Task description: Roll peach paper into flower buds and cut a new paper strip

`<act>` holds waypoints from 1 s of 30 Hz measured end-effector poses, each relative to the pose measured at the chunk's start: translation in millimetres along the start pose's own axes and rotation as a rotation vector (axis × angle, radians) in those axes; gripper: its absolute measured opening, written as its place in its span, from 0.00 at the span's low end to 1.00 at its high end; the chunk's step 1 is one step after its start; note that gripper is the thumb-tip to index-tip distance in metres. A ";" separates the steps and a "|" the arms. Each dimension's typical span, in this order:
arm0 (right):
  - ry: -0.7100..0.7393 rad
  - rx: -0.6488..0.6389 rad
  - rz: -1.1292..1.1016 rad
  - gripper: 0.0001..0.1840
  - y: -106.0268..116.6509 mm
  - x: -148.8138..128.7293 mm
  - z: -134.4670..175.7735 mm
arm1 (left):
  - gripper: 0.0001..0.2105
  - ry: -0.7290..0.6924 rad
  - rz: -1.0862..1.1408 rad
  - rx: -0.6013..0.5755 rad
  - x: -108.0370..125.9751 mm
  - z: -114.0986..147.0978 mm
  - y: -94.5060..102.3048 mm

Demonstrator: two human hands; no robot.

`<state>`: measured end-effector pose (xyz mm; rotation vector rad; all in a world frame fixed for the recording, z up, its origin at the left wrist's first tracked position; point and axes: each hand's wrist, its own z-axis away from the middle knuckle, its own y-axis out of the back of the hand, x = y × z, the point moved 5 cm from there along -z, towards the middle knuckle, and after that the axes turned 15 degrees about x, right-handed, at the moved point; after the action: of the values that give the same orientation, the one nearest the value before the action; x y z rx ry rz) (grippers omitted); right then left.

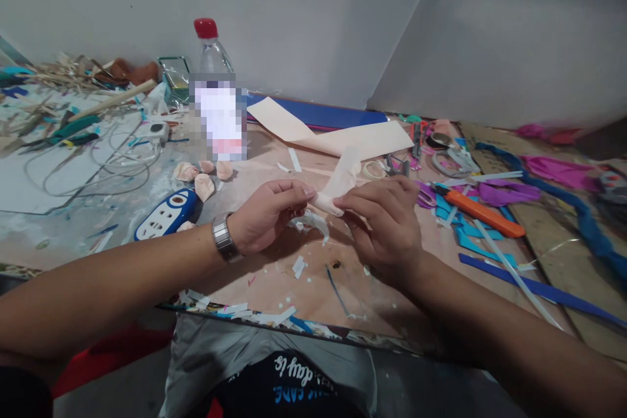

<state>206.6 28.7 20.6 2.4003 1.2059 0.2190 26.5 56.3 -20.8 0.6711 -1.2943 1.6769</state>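
Between my two hands, over the middle of the table, is a thin whitish strip (343,172), rolled or folded at its lower end, its free end pointing up and away. My left hand (267,212), with a metal watch band at the wrist, pinches the left side of the rolled end. My right hand (385,225) grips the right side with thumb and fingers. Just beyond lies a folded cream strip (362,138). A curled clear piece (313,225) lies on the table below my fingers. Whether the strip is paper or cloth, I cannot tell.
On the left are a blue-and-white power strip (165,214), several small peach-coloured pieces (204,187) and green-handled pliers (73,130). A red-capped bottle (214,55) stands at the back behind a blurred phone-like screen (220,117). An orange cutter (482,210) lies right among coloured scraps.
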 end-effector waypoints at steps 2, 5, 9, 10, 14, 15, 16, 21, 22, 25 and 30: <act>-0.010 0.016 0.002 0.12 0.3 -0.1 -0.7 | 0.12 -0.021 0.015 0.000 1.5 -0.2 -0.3; -0.038 0.026 0.006 0.12 0.3 1.2 -1.6 | 0.13 -0.065 0.038 0.019 1.3 -2.6 2.7; -0.043 0.002 0.012 0.12 -0.3 2.5 -1.8 | 0.17 -0.145 -0.048 -0.036 -3.3 -5.3 4.9; -0.039 -0.002 0.013 0.12 -0.4 2.5 -1.6 | 0.17 -0.143 -0.075 -0.051 -5.1 -5.4 4.7; -0.040 -0.012 0.019 0.12 -1.2 2.9 -0.7 | 0.16 -0.076 -0.091 -0.019 -8.9 -3.9 4.4; -0.045 -0.016 0.017 0.12 -1.7 3.0 -0.5 | 0.15 -0.062 -0.079 -0.004 -8.5 -3.5 4.2; -0.051 -0.021 0.011 0.11 -2.1 3.0 -0.4 | 0.15 -0.054 -0.069 0.007 -7.8 -3.4 4.1; -0.077 -0.070 -0.012 0.12 -4.7 2.9 -0.9 | 0.14 -0.188 -0.125 0.018 -0.1 -6.7 6.4; -0.083 -0.086 -0.013 0.12 -5.4 3.0 -0.9 | 0.14 -0.253 -0.156 0.009 2.3 -7.3 6.6; -0.092 -0.115 -0.011 0.14 -6.8 3.1 -0.4 | 0.23 -0.373 -0.263 -0.060 3.5 -6.9 4.0; -0.100 -0.107 -0.016 0.15 -6.3 1.8 -0.2 | 0.24 -0.274 -0.344 -0.140 -9.2 -5.0 -0.3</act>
<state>203.0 33.4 17.8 2.2810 1.1387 0.1523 31.4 58.1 -29.8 1.0024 -1.3795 1.2354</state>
